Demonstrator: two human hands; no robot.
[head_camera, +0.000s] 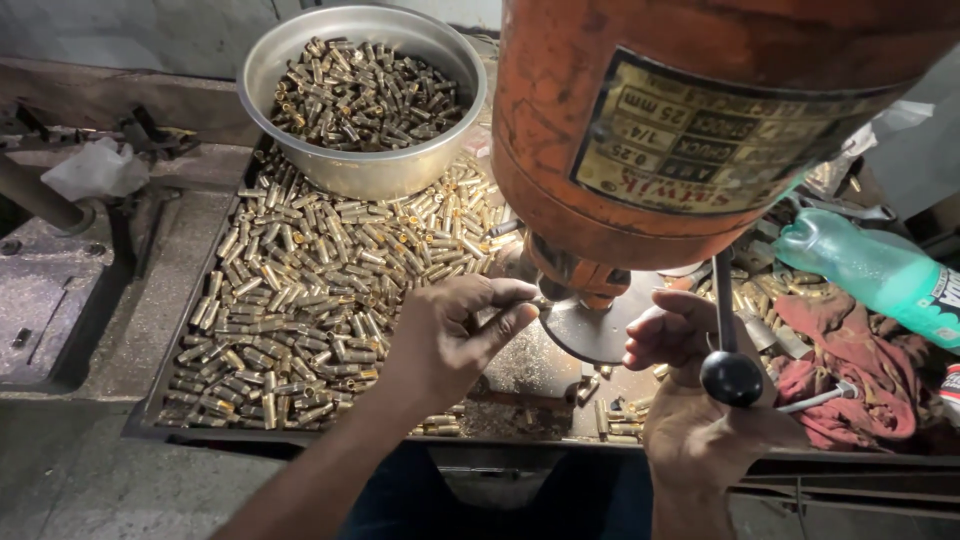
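Your right hand (690, 400) curls loosely beside the black-knobbed lever (731, 377); at nine o'clock, your left hand (455, 335) pinches a small brass piece (541, 301) under the orange drill press (680, 120).

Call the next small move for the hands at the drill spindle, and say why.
Probably pull the feed lever down with the right hand. The left hand pinches a small brass piece at the spindle, above the round table, and the right hand sits beside the lever's black knob. Whether the piece is fully seated cannot be seen, so feed gently.
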